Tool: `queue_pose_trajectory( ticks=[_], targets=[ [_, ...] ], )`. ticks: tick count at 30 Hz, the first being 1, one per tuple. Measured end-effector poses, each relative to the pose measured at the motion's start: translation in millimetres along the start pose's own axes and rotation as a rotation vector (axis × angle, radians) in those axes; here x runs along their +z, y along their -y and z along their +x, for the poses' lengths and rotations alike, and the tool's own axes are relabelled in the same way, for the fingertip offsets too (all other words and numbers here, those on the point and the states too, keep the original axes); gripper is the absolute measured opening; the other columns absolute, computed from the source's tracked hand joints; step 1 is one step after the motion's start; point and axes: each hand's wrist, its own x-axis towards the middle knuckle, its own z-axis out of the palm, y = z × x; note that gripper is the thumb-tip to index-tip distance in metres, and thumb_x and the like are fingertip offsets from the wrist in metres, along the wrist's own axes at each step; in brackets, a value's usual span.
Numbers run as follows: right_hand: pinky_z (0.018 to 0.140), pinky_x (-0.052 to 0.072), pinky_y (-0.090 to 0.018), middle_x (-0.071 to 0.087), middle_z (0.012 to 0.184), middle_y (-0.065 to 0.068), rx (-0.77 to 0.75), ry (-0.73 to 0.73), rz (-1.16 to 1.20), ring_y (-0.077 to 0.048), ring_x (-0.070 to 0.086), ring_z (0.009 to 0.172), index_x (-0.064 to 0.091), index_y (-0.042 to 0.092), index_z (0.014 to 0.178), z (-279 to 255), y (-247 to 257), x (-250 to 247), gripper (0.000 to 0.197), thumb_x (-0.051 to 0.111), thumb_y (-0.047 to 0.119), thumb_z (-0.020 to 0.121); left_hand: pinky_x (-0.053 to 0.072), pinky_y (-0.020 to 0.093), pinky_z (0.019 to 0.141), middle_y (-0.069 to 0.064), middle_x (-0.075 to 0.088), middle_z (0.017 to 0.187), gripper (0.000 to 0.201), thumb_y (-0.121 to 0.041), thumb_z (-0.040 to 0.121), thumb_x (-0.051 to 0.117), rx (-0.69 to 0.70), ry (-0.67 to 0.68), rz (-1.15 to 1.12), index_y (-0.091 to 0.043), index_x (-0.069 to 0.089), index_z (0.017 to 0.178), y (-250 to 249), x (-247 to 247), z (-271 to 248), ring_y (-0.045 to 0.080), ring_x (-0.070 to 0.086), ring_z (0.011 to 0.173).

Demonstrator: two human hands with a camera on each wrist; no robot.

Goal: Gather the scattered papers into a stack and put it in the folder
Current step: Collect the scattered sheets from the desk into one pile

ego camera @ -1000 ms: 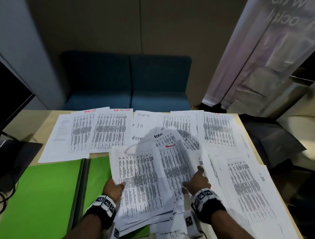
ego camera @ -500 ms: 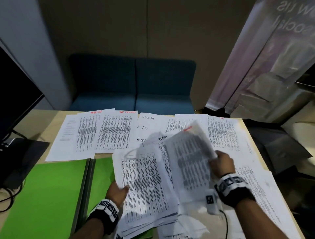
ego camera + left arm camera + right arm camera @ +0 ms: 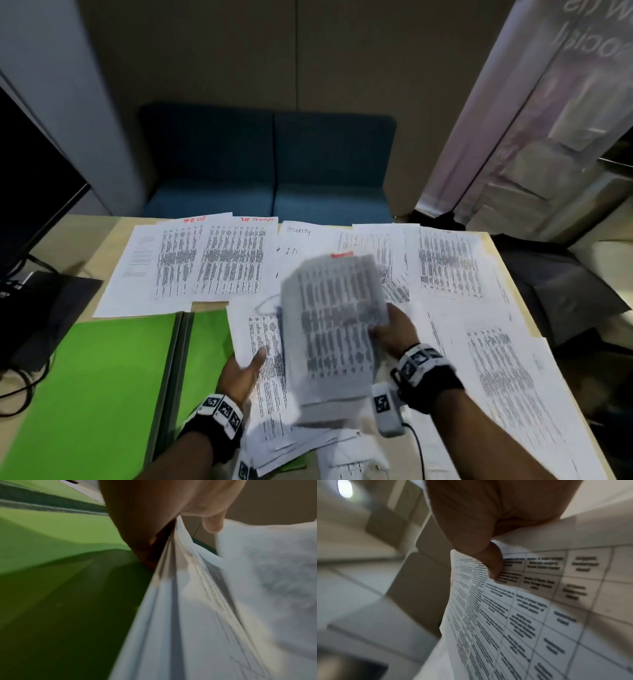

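A: Status on the hands?

B: My right hand (image 3: 394, 334) is pinching a printed white sheet with a red mark on its top edge (image 3: 334, 329), thumb (image 3: 489, 561) on the printed face, fingers behind. The sheet is lifted clear of the bench and motion-blurred. My left hand (image 3: 239, 373) grips the left edge of the partial stack of white printed papers (image 3: 270, 394), thumb (image 3: 257, 356) on top. The left wrist view shows the sheet edges fanned, not squared.

A: Why hold the stack there?

B: My read: the left hand pins it so it doesn't slide while the right feeds sheets on top. The stack partly overlaps the right flap of the open bright green folder (image 3: 102, 394), so the final transfer is short.

A: How much is left?

B: Plenty. A row of loose printed sheets (image 3: 219, 260) runs along the far edge of the light wooden bench (image 3: 82, 246), and more loose sheets (image 3: 496, 370) lie to the right. Nothing is filed yet.

A: Risks?

B: A one-edge pinch leaves the sheet floppy; it could land skewed. The stack will need squaring before it goes in.
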Motion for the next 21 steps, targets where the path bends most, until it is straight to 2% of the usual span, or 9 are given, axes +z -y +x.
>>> queue_pose_trajectory(
  ticks=[3, 7, 9, 12, 14, 16, 17, 19, 21],
  targets=[
    [0.074, 0.045, -0.024, 0.067, 0.101, -0.009, -0.002, 0.084, -0.025, -0.021, 0.062, 0.088, 0.06, 0.011, 0.11, -4, 2, 39, 0.03, 0.062, 0.008, 0.079, 0.037, 0.028, 0.095, 0.001, 0.061, 0.112, 0.043, -0.01, 0.08, 0.072, 0.049, 0.019, 0.018, -0.009, 0.056, 0.121, -4, 1, -2, 0.014, 0.054, 0.106],
    [0.07, 0.049, -0.028, 0.063, 0.1, -0.007, -0.01, 0.13, -0.065, -0.022, 0.061, 0.085, 0.052, 0.01, 0.115, -8, 2, 67, 0.031, 0.062, 0.013, 0.086, 0.042, 0.03, 0.092, 0.008, 0.063, 0.108, 0.05, 0.005, 0.072, 0.075, 0.066, -0.003, 0.115, -0.001, 0.057, 0.118, 2, 1, 6, 0.02, 0.059, 0.102],
    [0.077, 0.056, -0.034, 0.063, 0.099, -0.007, -0.01, 0.132, -0.087, -0.022, 0.062, 0.085, 0.052, 0.01, 0.114, -8, 0, 71, 0.031, 0.062, 0.013, 0.086, 0.045, 0.03, 0.089, 0.01, 0.065, 0.102, 0.046, 0.009, 0.071, 0.073, 0.055, -0.017, 0.151, -0.001, 0.059, 0.113, 2, 5, 7, 0.022, 0.061, 0.096],
    [0.083, 0.053, -0.03, 0.056, 0.112, -0.01, -0.034, 0.144, -0.218, -0.019, 0.054, 0.086, 0.05, 0.011, 0.119, -7, -6, 69, 0.039, 0.066, 0.016, 0.083, 0.05, 0.029, 0.076, 0.009, 0.066, 0.082, 0.031, 0.011, 0.068, 0.069, 0.027, 0.024, 0.107, -0.004, 0.061, 0.095, -5, 15, 4, 0.022, 0.061, 0.08],
    [0.091, 0.051, -0.034, 0.051, 0.123, -0.011, -0.021, 0.138, -0.149, -0.023, 0.057, 0.1, 0.045, 0.013, 0.127, -6, -9, 65, 0.058, 0.073, 0.023, 0.078, 0.046, 0.023, 0.063, 0.004, 0.064, 0.068, 0.024, 0.003, 0.056, 0.069, 0.015, 0.042, 0.041, -0.006, 0.062, 0.077, -8, 18, 3, 0.021, 0.057, 0.072],
    [0.104, 0.043, -0.04, 0.046, 0.137, -0.012, 0.026, 0.156, 0.02, -0.031, 0.049, 0.123, 0.032, 0.011, 0.139, -4, -13, 59, 0.078, 0.076, 0.029, 0.077, 0.045, 0.024, 0.069, -0.001, 0.066, 0.067, 0.026, 0.0, 0.052, 0.066, 0.01, 0.065, -0.02, -0.013, 0.063, 0.074, -8, 21, 7, 0.022, 0.058, 0.074],
    [0.106, 0.04, -0.042, 0.044, 0.139, -0.012, 0.046, 0.177, 0.088, -0.032, 0.046, 0.128, 0.026, 0.01, 0.143, -2, -14, 57, 0.084, 0.075, 0.031, 0.079, 0.045, 0.024, 0.072, -0.006, 0.069, 0.066, 0.028, 0.001, 0.053, 0.066, 0.011, 0.07, -0.058, -0.016, 0.063, 0.076, -8, 22, 9, 0.022, 0.059, 0.075],
    [0.101, 0.044, -0.04, 0.05, 0.135, -0.015, 0.052, 0.208, 0.14, -0.031, 0.051, 0.122, 0.023, 0.006, 0.142, 0, -16, 54, 0.081, 0.07, 0.035, 0.083, 0.044, 0.026, 0.077, -0.015, 0.071, 0.063, 0.033, -0.004, 0.052, 0.068, 0.011, 0.086, -0.09, -0.019, 0.064, 0.081, -8, 23, 12, 0.019, 0.061, 0.077],
    [0.088, 0.048, -0.034, 0.058, 0.122, -0.014, 0.007, 0.2, 0.1, -0.027, 0.059, 0.105, 0.029, 0.005, 0.136, 0, -14, 54, 0.066, 0.062, 0.037, 0.088, 0.045, 0.028, 0.081, -0.014, 0.073, 0.072, 0.036, -0.01, 0.054, 0.078, 0.016, 0.132, -0.078, -0.021, 0.064, 0.086, -11, 26, 12, 0.015, 0.065, 0.082]
  ],
)
